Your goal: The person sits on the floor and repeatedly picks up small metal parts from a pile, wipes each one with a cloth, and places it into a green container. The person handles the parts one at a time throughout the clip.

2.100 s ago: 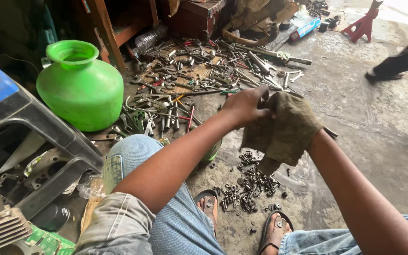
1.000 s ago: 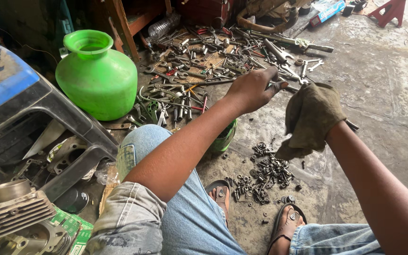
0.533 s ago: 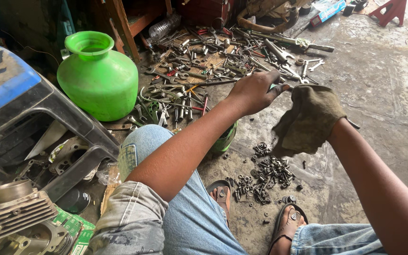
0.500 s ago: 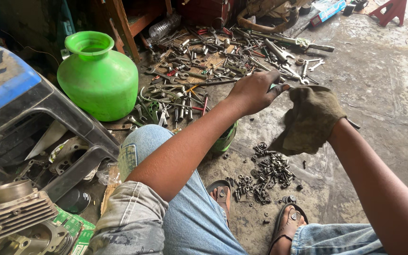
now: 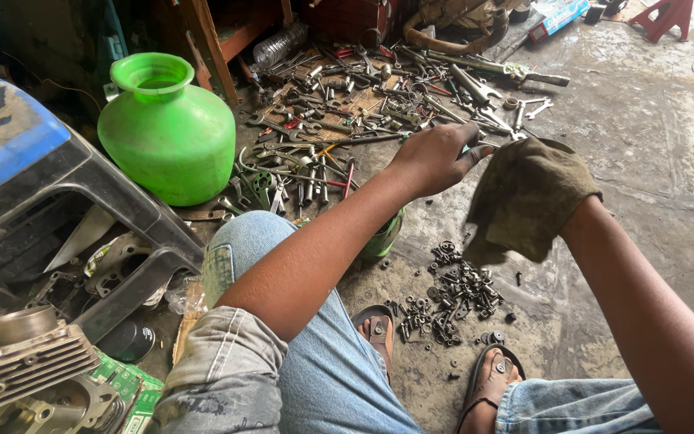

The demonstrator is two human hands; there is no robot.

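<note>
The left hand (image 5: 435, 157), at frame centre, pinches what looks like a small metal part, hard to make out. The right hand is hidden under the grimy olive rag (image 5: 528, 197), which has opened wider since a moment ago, above the nuts and washers (image 5: 451, 293) at lower centre.

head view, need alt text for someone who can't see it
A seated person's right hand, draped in a dirty olive-brown rag, is held beside the left hand, above a heap of dark nuts and washers on the concrete floor. A round green plastic pot and scattered steel wrenches lie beyond.
</note>
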